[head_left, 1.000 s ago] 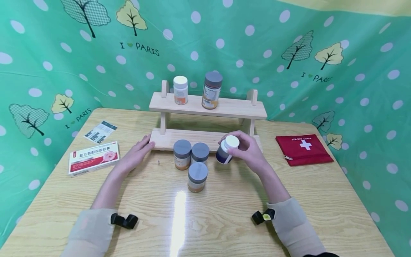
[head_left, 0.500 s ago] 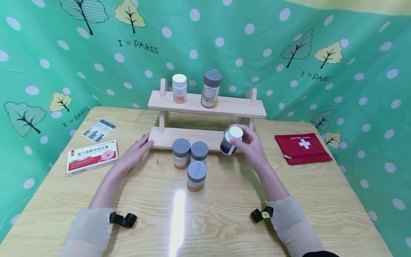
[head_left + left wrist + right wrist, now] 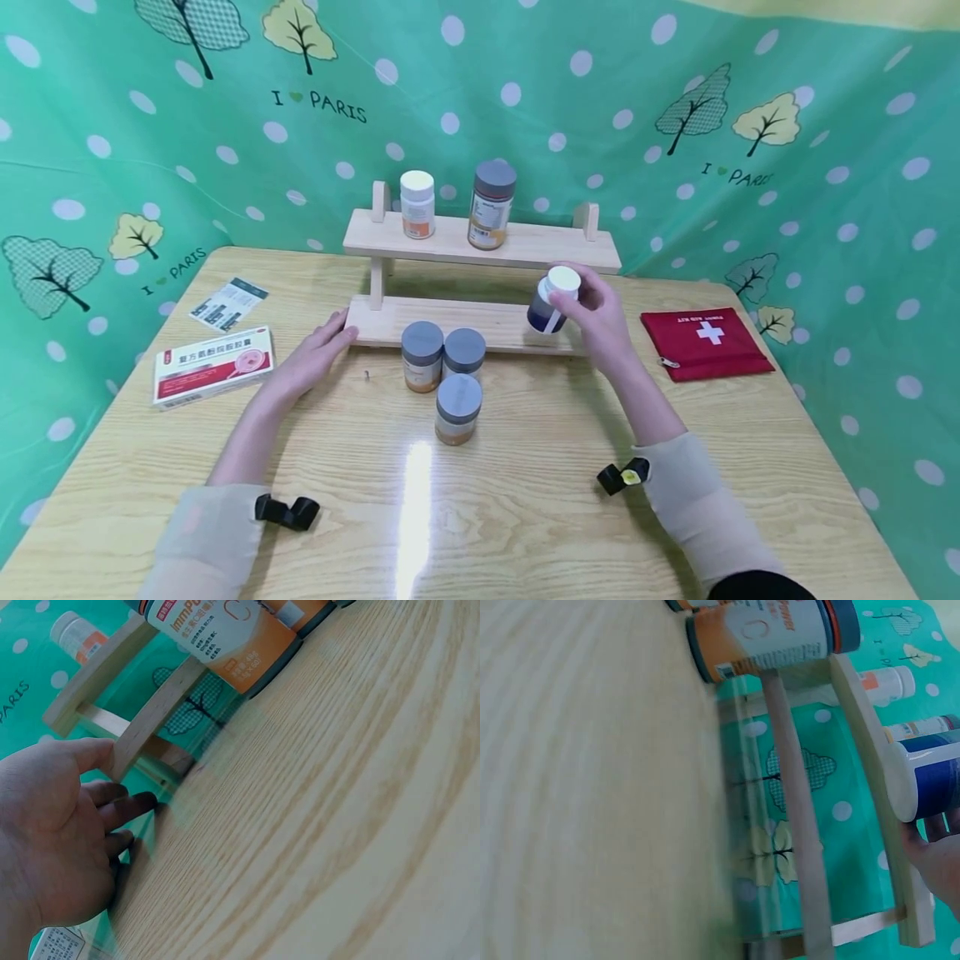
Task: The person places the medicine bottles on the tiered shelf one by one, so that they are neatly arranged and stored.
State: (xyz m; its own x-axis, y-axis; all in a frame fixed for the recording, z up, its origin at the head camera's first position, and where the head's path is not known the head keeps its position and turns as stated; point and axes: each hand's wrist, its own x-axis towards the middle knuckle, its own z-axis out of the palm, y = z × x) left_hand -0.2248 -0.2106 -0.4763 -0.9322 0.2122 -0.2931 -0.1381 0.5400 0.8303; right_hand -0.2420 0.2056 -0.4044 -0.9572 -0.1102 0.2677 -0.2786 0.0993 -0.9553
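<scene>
You stand at a curtained tabletop booth, home or lab unclear: wood-grain table (image 3: 525, 508) near you, tree-printed green cloth (image 3: 480, 75) hung far, left and right.

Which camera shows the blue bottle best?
The head view: it shows the blue bottle with its white cap, though the right hand covers part. The right wrist view catches its lower part, cut off by the frame; the left wrist view misses it.

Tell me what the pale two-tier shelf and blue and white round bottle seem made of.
The pale two-tier shelf looks like matte, possibly unvarnished wood, given its dull tan planks. The blue and white round bottle is probably smooth plastic, judging by its opaque white base.
</scene>
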